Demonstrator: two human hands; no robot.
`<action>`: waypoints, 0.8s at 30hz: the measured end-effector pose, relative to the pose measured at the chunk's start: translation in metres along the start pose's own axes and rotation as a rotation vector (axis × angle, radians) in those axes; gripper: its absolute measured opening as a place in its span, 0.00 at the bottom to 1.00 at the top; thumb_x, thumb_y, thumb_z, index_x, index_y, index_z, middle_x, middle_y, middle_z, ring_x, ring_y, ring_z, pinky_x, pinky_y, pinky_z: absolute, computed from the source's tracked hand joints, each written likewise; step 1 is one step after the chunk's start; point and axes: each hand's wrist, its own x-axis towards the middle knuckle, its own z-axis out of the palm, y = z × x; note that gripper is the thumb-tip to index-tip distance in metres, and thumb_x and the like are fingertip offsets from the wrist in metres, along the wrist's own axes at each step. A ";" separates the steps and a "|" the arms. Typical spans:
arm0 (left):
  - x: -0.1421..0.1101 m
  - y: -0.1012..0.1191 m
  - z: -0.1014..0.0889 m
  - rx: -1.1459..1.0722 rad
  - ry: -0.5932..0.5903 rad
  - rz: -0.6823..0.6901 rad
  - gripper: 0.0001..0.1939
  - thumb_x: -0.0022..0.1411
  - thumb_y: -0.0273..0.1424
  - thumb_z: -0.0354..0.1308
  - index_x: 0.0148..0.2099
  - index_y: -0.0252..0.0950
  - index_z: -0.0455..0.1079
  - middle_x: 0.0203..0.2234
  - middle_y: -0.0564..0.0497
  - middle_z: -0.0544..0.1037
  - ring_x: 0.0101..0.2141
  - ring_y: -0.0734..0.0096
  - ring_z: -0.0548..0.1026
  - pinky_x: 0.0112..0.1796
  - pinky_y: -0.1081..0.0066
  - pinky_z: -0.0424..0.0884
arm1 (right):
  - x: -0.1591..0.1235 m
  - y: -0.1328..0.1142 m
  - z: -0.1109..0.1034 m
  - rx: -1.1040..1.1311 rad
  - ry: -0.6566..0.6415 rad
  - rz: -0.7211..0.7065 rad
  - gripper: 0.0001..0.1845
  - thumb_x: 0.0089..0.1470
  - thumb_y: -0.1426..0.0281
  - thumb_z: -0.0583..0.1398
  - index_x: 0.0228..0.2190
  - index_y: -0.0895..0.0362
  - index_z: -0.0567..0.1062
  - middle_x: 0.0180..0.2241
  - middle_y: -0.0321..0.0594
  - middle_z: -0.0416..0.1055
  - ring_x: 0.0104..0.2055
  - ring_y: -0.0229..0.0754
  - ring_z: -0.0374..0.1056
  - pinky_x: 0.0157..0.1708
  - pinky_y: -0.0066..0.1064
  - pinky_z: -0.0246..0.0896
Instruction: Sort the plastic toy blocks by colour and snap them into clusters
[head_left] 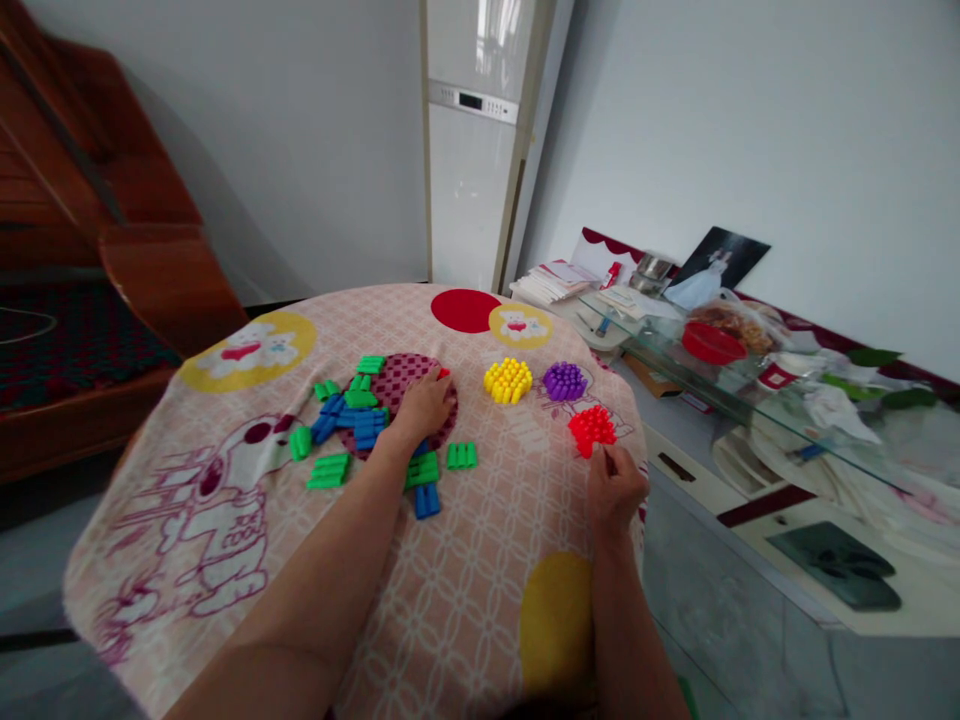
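Note:
My left hand (426, 408) reaches over the dark red patterned circle on the cloth, its fingers closed on a small red plastic piece (444, 373) that peeks out at the fingertips. At the near edge of a round cluster of red pegs (592, 428), my right hand (616, 487) is closed in a pinch; what it grips, if anything, is hidden. A yellow peg cluster (508, 381) and a purple peg cluster (565, 381) stand between the hands, farther back. Green ridged blocks (328, 471) and blue ridged blocks (369, 429) lie scattered around my left hand.
A patterned cloth (480, 560) covers the round table. To the right, a glass-topped cabinet (795, 430) carries papers, a red bowl (712, 343) and a paper cup (784, 373). A wooden seat (161, 290) is at the left; a tall white appliance (474, 180) stands behind.

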 end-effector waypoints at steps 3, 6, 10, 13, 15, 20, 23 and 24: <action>0.000 0.000 -0.009 -0.027 0.070 -0.042 0.21 0.64 0.27 0.49 0.57 0.27 0.68 0.58 0.34 0.70 0.60 0.55 0.65 0.59 0.61 0.61 | -0.001 -0.001 0.000 0.018 0.011 0.014 0.16 0.57 0.64 0.56 0.21 0.57 0.71 0.18 0.32 0.63 0.22 0.35 0.58 0.26 0.27 0.53; -0.002 0.007 -0.024 -0.112 0.109 -0.060 0.20 0.64 0.28 0.50 0.55 0.28 0.71 0.53 0.37 0.75 0.55 0.56 0.71 0.57 0.63 0.64 | -0.002 -0.003 -0.001 0.029 0.004 0.012 0.16 0.57 0.63 0.57 0.21 0.57 0.71 0.18 0.32 0.63 0.22 0.35 0.57 0.26 0.27 0.54; -0.008 0.039 -0.037 -0.336 0.019 0.088 0.17 0.63 0.29 0.51 0.51 0.34 0.75 0.46 0.45 0.80 0.46 0.62 0.77 0.50 0.66 0.70 | -0.003 -0.009 0.001 0.066 -0.043 -0.021 0.15 0.57 0.64 0.56 0.23 0.58 0.73 0.20 0.34 0.67 0.23 0.36 0.60 0.27 0.27 0.56; -0.016 0.074 -0.030 -0.457 -0.073 0.227 0.16 0.62 0.28 0.53 0.49 0.36 0.77 0.46 0.47 0.81 0.45 0.64 0.77 0.50 0.67 0.70 | -0.005 -0.013 0.006 0.113 -0.116 -0.044 0.13 0.56 0.65 0.56 0.27 0.58 0.77 0.22 0.37 0.71 0.25 0.38 0.65 0.28 0.28 0.60; -0.023 0.094 -0.020 -0.510 -0.149 0.299 0.17 0.62 0.27 0.53 0.50 0.35 0.76 0.47 0.47 0.81 0.46 0.64 0.77 0.50 0.67 0.70 | -0.007 -0.015 0.010 0.147 -0.192 -0.065 0.12 0.55 0.65 0.57 0.30 0.58 0.78 0.25 0.39 0.75 0.27 0.39 0.68 0.31 0.29 0.63; -0.039 0.120 -0.002 -0.558 -0.269 0.412 0.18 0.62 0.26 0.51 0.50 0.35 0.75 0.46 0.47 0.81 0.45 0.65 0.78 0.48 0.67 0.70 | -0.010 -0.016 0.017 0.183 -0.410 -0.110 0.15 0.53 0.66 0.58 0.39 0.59 0.78 0.32 0.44 0.77 0.29 0.41 0.71 0.32 0.31 0.66; -0.043 0.123 0.001 -0.566 -0.267 0.427 0.18 0.61 0.25 0.50 0.51 0.35 0.74 0.46 0.47 0.80 0.45 0.65 0.77 0.48 0.68 0.70 | -0.010 -0.015 0.019 0.161 -0.425 -0.109 0.14 0.53 0.67 0.57 0.39 0.59 0.78 0.33 0.45 0.77 0.31 0.42 0.71 0.33 0.31 0.66; -0.043 0.123 0.002 -0.565 -0.265 0.424 0.18 0.61 0.26 0.50 0.51 0.34 0.74 0.46 0.46 0.80 0.45 0.65 0.77 0.48 0.68 0.70 | -0.010 -0.015 0.020 0.146 -0.423 -0.106 0.14 0.53 0.67 0.57 0.38 0.59 0.78 0.32 0.45 0.76 0.31 0.42 0.71 0.33 0.31 0.66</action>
